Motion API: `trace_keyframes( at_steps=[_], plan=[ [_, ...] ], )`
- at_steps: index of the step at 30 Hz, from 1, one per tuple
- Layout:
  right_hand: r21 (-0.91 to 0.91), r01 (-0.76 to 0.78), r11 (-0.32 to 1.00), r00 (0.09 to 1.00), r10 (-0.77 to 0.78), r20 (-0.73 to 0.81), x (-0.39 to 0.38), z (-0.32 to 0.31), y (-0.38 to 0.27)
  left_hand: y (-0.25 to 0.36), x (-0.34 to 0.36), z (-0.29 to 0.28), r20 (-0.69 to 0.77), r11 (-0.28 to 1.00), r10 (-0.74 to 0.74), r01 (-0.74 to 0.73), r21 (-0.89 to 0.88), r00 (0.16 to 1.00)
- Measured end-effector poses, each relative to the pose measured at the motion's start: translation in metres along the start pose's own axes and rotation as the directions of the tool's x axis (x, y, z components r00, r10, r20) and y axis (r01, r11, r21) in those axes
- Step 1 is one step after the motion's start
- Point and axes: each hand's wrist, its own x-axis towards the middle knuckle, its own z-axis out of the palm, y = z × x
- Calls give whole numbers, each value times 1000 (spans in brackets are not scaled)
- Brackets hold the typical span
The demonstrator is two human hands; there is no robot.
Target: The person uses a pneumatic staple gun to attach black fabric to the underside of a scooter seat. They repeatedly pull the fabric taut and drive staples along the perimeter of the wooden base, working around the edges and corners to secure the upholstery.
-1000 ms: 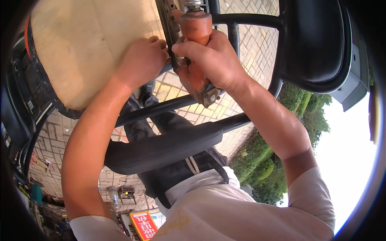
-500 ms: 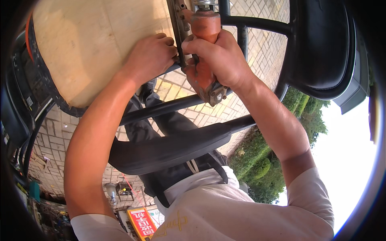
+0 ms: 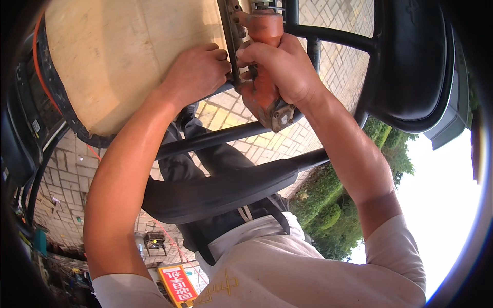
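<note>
A pale plywood board (image 3: 123,61) lies at the upper left, with a black edging (image 3: 69,113) along its rounded rim. My right hand (image 3: 287,72) is wrapped round the handle of an orange staple gun (image 3: 264,31), scuffed and greasy. Its long dark magazine (image 3: 230,31) lines up along the board's right edge. Just left of the magazine, my left hand (image 3: 197,72) presses on the board's near right corner with curled fingers. Those fingertips are tucked out of sight at the edge, so what they pinch is hidden.
Black metal tubes (image 3: 221,136) and a padded black bar (image 3: 226,190) cross between the board and my body. A black cushioned seat (image 3: 411,61) stands at the right. A thin red hose (image 3: 43,77) runs down the left. A red-and-yellow sign (image 3: 177,285) and brick paving (image 3: 61,174) lie below.
The view has shifted slightly, and more of the red hose shows at the left. Both hands keep their places, with the staple gun still against the board's edge.
</note>
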Motion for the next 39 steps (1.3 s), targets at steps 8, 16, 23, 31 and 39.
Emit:
trace_keyframes(
  at_steps=[8,16,23,31,39],
  plan=[
    [19,-16,1000,999,17,-39,2,5,-3,-1,0,2,6,1000,-7,7,12,1000],
    [-55,47,997,996,-51,-79,-1,5,3,-3,1,0,37,1000,-1,2,-16,999],
    [-204,-4,979,999,-3,-36,-52,-9,-18,15,-23,-34,102,976,-206,197,88,973],
    [-7,19,1000,999,-19,-46,-47,15,-9,12,-54,-34,71,976,-103,87,199,992],
    [147,-98,984,995,101,-18,-38,26,0,0,-49,-27,41,985,-26,19,172,999]
  ],
)
